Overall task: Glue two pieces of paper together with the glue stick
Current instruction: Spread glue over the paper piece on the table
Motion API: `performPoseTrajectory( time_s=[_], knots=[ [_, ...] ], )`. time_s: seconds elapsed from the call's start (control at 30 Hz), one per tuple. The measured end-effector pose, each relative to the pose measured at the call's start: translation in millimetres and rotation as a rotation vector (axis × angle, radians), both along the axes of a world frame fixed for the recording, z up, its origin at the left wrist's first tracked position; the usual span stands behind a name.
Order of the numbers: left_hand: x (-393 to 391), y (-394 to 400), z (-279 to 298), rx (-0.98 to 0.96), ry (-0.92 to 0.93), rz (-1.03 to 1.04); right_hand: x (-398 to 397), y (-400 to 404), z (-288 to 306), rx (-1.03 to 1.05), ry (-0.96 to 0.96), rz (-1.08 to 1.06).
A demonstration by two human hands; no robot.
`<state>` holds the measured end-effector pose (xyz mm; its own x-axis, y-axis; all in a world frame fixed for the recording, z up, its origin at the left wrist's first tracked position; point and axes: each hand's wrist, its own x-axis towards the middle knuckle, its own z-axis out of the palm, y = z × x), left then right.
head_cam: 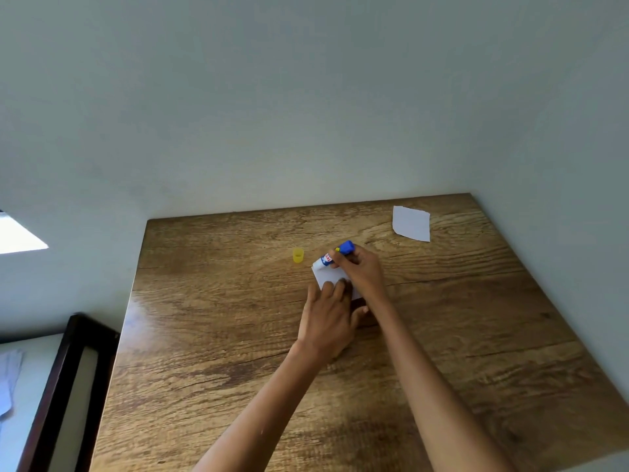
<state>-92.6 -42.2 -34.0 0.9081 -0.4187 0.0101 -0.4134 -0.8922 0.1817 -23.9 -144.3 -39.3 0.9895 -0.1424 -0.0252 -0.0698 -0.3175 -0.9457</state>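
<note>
A: Gluing stage, I'd say. The right hand (361,270) has its fingers wrapped around the glue stick (335,256), tilted low, its open end down at the far left corner of the near paper (328,274).

B: And the left hand (328,313) lies flat, fingers spread on that same sheet, pinning it to the wooden table (238,335). Nothing gripped there, just pressing down.

A: The yellow cap (297,255) is off, standing on the wood just left of the stick. Small, translucent-looking plastic cylinder.

B: The second paper (411,223) waits well apart, near the far right corner of the table. Thin white sheet, roughly rectangular, edges a bit uneven.

A: The stick has a white barrel with a printed label and a blue base. The table is glossy, with a strong brown grain.

B: Whether glue has actually gone down, I can't tell; white on white shows nothing.

A: Next move, to my eye: cover the sheet, keep the hold firm so light paper doesn't drag, then fetch the far piece and line up the edges.
</note>
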Motion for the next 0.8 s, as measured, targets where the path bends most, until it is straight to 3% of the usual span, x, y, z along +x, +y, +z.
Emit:
performPoseTrajectory(
  time_s=[0.43, 0.8],
  knots=[
    [5.5, -3.1, 5.9, -0.014, 0.022, 0.01, 0.2, -26.8, 0.8, 0.024, 0.071, -0.148],
    [8.1, -4.4, 7.5, 0.022, 0.031, 0.009, -1.9, -40.8, 8.9, 0.119, 0.016, -0.275]
  ],
)
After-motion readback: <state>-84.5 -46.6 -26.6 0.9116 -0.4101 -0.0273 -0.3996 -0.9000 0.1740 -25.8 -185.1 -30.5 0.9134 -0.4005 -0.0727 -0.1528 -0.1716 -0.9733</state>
